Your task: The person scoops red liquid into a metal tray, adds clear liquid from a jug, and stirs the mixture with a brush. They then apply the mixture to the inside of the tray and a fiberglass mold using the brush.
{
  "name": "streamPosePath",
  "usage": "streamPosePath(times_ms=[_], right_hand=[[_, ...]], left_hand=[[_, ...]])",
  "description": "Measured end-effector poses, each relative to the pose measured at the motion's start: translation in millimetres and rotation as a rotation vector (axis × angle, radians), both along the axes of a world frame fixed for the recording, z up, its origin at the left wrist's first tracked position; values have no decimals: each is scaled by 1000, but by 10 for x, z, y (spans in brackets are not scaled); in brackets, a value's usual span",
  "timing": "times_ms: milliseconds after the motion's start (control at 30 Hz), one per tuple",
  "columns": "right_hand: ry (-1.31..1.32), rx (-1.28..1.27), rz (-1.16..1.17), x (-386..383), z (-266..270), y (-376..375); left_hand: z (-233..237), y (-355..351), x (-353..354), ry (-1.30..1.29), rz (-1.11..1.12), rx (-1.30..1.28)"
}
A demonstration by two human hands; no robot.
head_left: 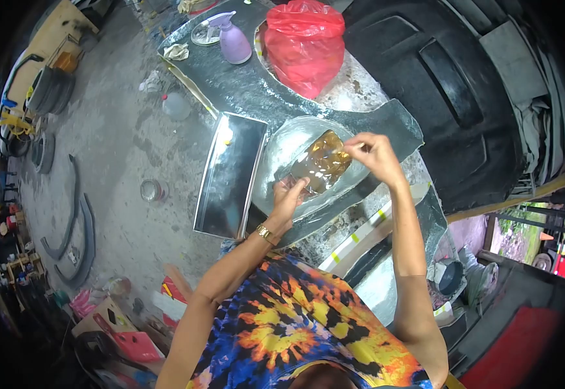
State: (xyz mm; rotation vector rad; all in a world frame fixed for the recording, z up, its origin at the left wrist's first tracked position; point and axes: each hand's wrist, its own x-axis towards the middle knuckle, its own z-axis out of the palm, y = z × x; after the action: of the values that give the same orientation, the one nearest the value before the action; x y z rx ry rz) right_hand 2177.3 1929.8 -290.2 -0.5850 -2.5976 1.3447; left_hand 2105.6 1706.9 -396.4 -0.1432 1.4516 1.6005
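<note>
A shiny see-through plastic packet (326, 157), amber-gold at its upper part and clear lower down, is between my hands. Its lower left end is gripped by my left hand (289, 198), thumb on top; a gold watch is on that wrist. My right hand (374, 157) is closed in a pinch at the packet's upper right edge. Beneath the packet lies a round, glossy, pale silver-grey recess (281, 146) in a dark moulded panel (230, 84). To the left of the hands sits a rectangular black glossy panel (232, 175) with a light rim.
A red plastic bag (305, 45) and a purple spray bottle (232, 40) stand at the far side. A large black moulded panel (418, 84) fills the upper right. On the floor are a jar (153, 190), a clear jug (176, 107) and curved grey strips (88, 243).
</note>
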Motion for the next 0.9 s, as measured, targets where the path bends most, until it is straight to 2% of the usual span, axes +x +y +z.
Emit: streamPosePath(times_ms=[33,100,167,233,367,467,533,567,633,700,800,833,900], right_hand=[[37,-123,-29,-42,113,16],[72,-56,5,-238,192,-27],[105,-46,54,-520,55,-122],[140,42,88,-805,-305,-255],[189,-109,-179,-1023,-653,-313],[241,-205,-291,-773,-547,-70],[173,-144,-198,-503,-180,62],[228,-131,-150,-358,-81,85],[69,-98,-50,-109,22,103],[-35,143,121,-47,14,-4],[-119,351,247,-60,-312,-161],[-130,382,275,-60,-357,-186],[-152,197,167,-69,-252,-127]], left_hand=[[1,-24,2,5,-21,-11],[28,-32,-11,6,-28,10],[25,-27,-17,-1,-41,12],[-28,-28,-28,-13,-52,-8],[36,-39,-57,7,-40,20],[29,-48,-39,5,-46,10],[-14,-47,-43,-5,-50,3],[-29,-52,-50,-10,-47,0],[-21,-54,-59,1,-56,-9],[1,-42,-51,5,-64,-13],[38,-17,-69,5,-65,-19],[44,-21,-70,3,-62,-32],[49,-26,-64,2,-27,-27]])
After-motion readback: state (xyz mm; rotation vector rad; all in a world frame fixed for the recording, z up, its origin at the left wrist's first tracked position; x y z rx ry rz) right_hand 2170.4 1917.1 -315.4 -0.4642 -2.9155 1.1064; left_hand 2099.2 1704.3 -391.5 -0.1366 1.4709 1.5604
